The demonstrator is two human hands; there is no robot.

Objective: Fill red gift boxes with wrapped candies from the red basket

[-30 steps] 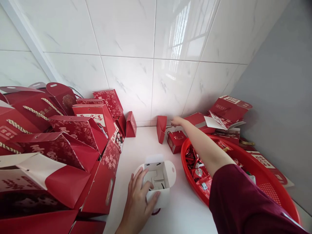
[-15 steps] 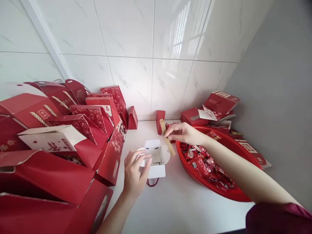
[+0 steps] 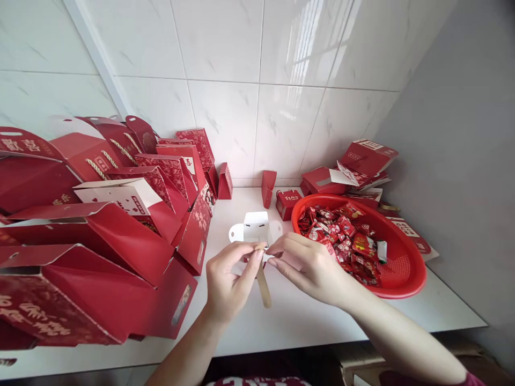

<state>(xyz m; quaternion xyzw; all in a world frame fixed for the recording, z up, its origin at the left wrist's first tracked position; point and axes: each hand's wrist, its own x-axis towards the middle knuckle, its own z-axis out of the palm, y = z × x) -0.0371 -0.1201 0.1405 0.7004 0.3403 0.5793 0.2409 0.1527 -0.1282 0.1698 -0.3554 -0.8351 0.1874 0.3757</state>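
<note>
Two bare hands work close together above the white table [image 3: 241,328], where we grip a tan strip [image 3: 264,288] by its upper end between the thumb and forefinger of our left hand [image 3: 229,279]; the rest of it hangs down toward us, its lower tip free. Our right hand [image 3: 316,265] is beside it, fingers bent and thumb slightly parted from the forefinger, the tips near the top of the strip; whether they have hold of anything, we cannot tell. Just beyond our fingers stands a white box [image 3: 256,221], its top open and flaps spread, its near side partly hidden from us by our hands. To our right we have a red basin [image 3: 406,252] with wrapped sweets [image 3: 341,236] heaped in it, and just beside its far left rim a small red box [image 3: 288,203]. Near the tiled wall [image 3: 225,107] stand two narrow boxes [image 3: 268,187], apart from each other. Red boxes [image 3: 92,230] crowd the left side, several with rope handles [image 3: 95,168], while a loose pile of cartons [image 3: 368,161] lies behind the basin, near the grey wall [image 3: 454,161] on our right
</note>
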